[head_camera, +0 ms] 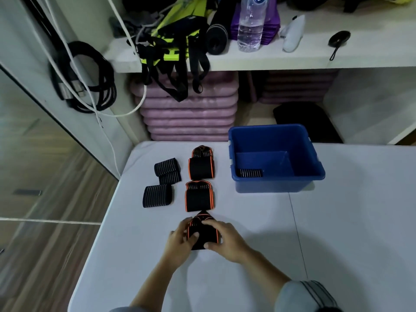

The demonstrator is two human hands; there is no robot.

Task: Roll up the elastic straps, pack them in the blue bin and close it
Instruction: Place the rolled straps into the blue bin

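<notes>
Elastic strap (203,235), black with orange edging, lies near the front of the worktop (337,221). I see the left hand (180,240) and the right hand (225,240) on either side of it, fingers (193,238) curled round it and gripping it against the surface. Just beyond it two more orange-edged straps (199,198) lie in a row, with grey-striped black straps (157,195) to their left. The blue bin (315,174) stands lidless at the right, one striped roll (251,173) in its near-left corner. On the shelf, the water bottle (249,25) has a label too blurred for me to read.
</notes>
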